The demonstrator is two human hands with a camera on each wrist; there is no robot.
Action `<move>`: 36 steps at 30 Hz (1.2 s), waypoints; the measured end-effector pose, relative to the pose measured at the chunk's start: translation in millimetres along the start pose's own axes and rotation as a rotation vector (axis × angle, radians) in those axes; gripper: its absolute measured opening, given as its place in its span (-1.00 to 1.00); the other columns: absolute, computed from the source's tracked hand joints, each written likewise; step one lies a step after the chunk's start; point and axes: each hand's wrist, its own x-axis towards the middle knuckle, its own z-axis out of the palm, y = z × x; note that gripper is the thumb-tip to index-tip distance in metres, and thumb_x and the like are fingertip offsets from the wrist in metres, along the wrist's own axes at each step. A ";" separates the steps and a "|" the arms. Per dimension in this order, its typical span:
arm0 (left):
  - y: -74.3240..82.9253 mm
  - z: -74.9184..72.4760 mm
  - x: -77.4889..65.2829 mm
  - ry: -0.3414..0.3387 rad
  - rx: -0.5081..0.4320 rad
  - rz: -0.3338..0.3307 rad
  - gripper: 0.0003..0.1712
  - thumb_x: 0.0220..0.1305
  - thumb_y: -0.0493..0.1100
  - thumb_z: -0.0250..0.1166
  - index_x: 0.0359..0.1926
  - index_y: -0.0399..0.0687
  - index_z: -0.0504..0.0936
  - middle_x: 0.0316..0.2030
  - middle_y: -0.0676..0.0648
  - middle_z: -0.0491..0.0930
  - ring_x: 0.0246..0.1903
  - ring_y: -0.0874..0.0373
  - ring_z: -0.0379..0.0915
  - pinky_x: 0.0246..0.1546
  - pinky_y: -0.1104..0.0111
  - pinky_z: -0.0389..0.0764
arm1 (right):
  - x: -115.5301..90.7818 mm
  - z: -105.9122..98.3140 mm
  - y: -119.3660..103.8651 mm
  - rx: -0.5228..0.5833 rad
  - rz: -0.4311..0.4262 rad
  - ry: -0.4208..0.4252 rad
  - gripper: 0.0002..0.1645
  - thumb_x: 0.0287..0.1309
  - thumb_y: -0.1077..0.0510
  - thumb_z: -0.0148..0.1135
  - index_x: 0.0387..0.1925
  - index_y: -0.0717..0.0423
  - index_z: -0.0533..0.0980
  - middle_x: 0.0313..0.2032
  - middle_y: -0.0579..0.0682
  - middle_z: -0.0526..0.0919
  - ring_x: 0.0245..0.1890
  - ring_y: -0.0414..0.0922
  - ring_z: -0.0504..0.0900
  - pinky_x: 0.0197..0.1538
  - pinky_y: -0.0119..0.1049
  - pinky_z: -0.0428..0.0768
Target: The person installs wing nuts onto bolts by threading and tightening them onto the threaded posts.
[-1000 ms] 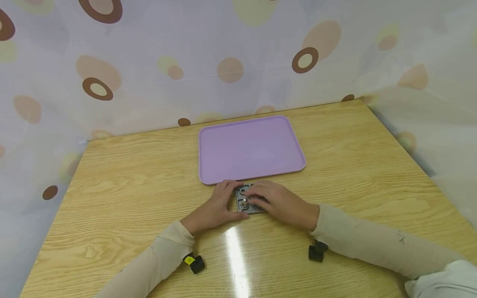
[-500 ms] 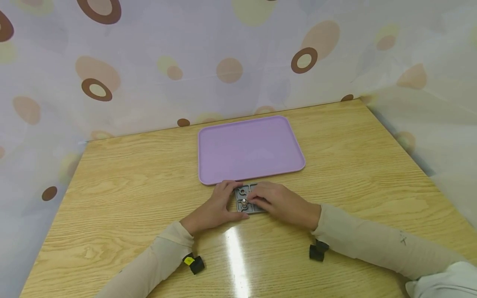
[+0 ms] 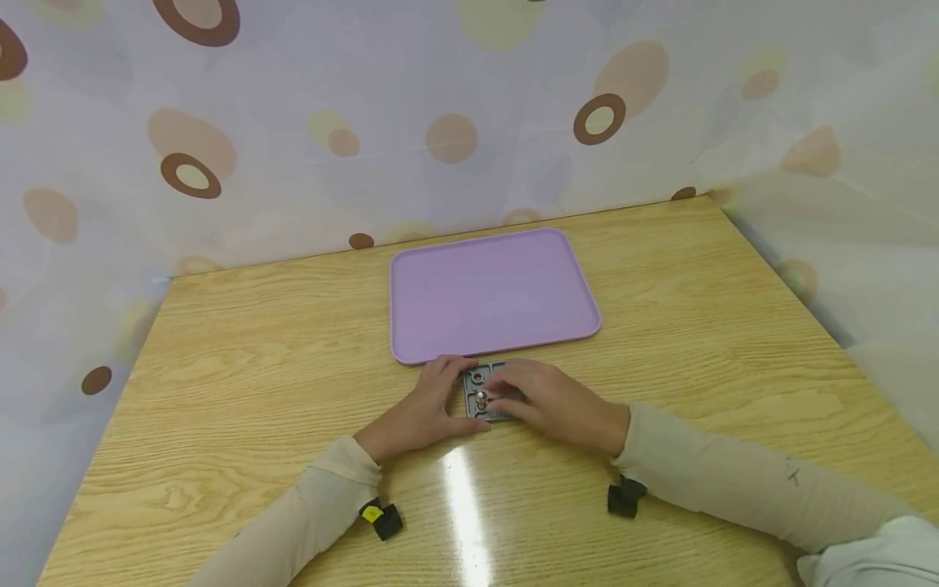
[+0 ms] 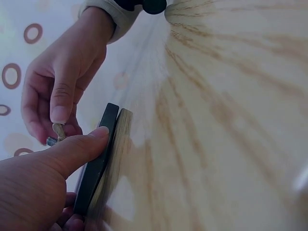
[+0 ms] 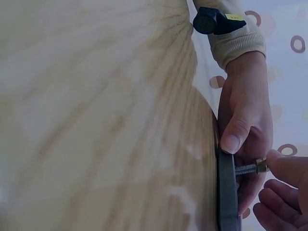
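Note:
A grey metal plate [image 3: 477,413] with recessed compartments lies on the table in the head view. My left hand [image 3: 429,408] grips its left end, thumb on the near edge and fingers at the far edge. From the plate rises a threaded bolt [image 5: 245,169] carrying a small brass-coloured wing nut [image 5: 261,165]. My right hand [image 3: 557,403] is at the nut, its thumb touching one wing [image 4: 58,130] in the left wrist view. The index finger is bent close by; its contact with the nut is hard to make out. The right hand covers the plate's right part.
A lilac tray [image 3: 495,297] lies just beyond the plate, close to the left fingertips. Wood-grain table [image 3: 257,367] surrounds them. Patterned sheeting [image 3: 330,106] hangs behind and at both sides. Each wrist carries a black camera mount [image 3: 381,519].
The right thumb and index finger, close together half a second ago, now stand wider apart at the nut. The left hand and the plate have stayed put.

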 end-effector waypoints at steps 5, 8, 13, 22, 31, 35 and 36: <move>1.1 -0.4 0.4 -0.003 0.003 0.004 -0.03 0.02 0.18 0.37 0.33 -0.11 0.13 0.23 -0.11 0.11 0.23 0.05 -0.04 0.22 0.15 0.16 | 0.0 1.3 -0.5 0.000 -0.022 -0.007 -0.53 0.21 0.03 0.18 0.13 0.10 0.43 -0.01 -0.07 0.53 0.00 -0.22 0.48 0.06 -0.31 0.45; 1.6 -0.9 0.3 -0.003 -0.005 0.010 -0.03 0.03 0.17 0.38 0.33 -0.11 0.14 0.23 -0.10 0.12 0.24 0.05 -0.04 0.22 0.13 0.16 | 0.9 2.9 -0.5 -0.010 -0.045 -0.013 -0.51 0.23 0.03 0.16 0.15 0.12 0.42 0.08 -0.04 0.49 0.11 -0.18 0.41 0.15 -0.28 0.38; 1.0 -1.1 0.2 -0.013 -0.013 0.004 -0.03 0.03 0.18 0.36 0.35 -0.10 0.12 0.24 -0.08 0.11 0.24 0.08 -0.06 0.23 0.15 0.15 | 2.0 4.6 -0.6 -0.015 -0.032 -0.015 -0.54 0.23 0.00 0.16 0.12 0.10 0.45 0.10 -0.03 0.49 0.14 -0.19 0.38 0.17 -0.28 0.36; -1.0 -0.2 0.8 -0.011 -0.007 0.003 -0.02 0.03 0.20 0.36 0.34 -0.10 0.12 0.23 -0.07 0.11 0.24 0.09 -0.05 0.22 0.16 0.16 | 1.0 1.8 1.1 -0.033 -0.002 -0.005 -0.62 0.22 0.01 0.17 0.04 0.03 0.50 0.03 -0.16 0.52 0.09 -0.24 0.42 0.15 -0.30 0.38; -0.7 0.6 1.6 0.002 0.008 0.006 0.00 0.00 0.20 0.38 0.34 -0.10 0.13 0.22 -0.09 0.13 0.21 0.09 -0.01 0.21 0.17 0.18 | -0.9 -1.7 1.7 -0.054 0.003 0.005 -0.80 0.27 0.13 0.12 -0.10 -0.04 0.56 -0.11 -0.21 0.58 -0.01 -0.28 0.48 0.08 -0.33 0.44; -1.3 1.2 1.6 0.007 0.012 0.009 0.00 0.00 0.20 0.38 0.34 -0.11 0.13 0.21 -0.09 0.14 0.21 0.09 -0.01 0.21 0.18 0.18 | -1.4 -3.1 0.5 -0.059 0.002 -0.011 -0.81 0.27 0.15 0.11 -0.11 -0.01 0.57 -0.11 -0.19 0.59 -0.01 -0.26 0.49 0.09 -0.33 0.43; -1.3 1.2 1.6 0.008 0.013 0.009 0.00 0.00 0.20 0.38 0.34 -0.11 0.13 0.21 -0.09 0.13 0.21 0.09 -0.01 0.21 0.18 0.18 | -1.4 -3.5 0.2 -0.059 -0.002 -0.014 -0.81 0.27 0.16 0.11 -0.12 -0.01 0.58 -0.12 -0.18 0.59 -0.01 -0.26 0.49 0.09 -0.32 0.43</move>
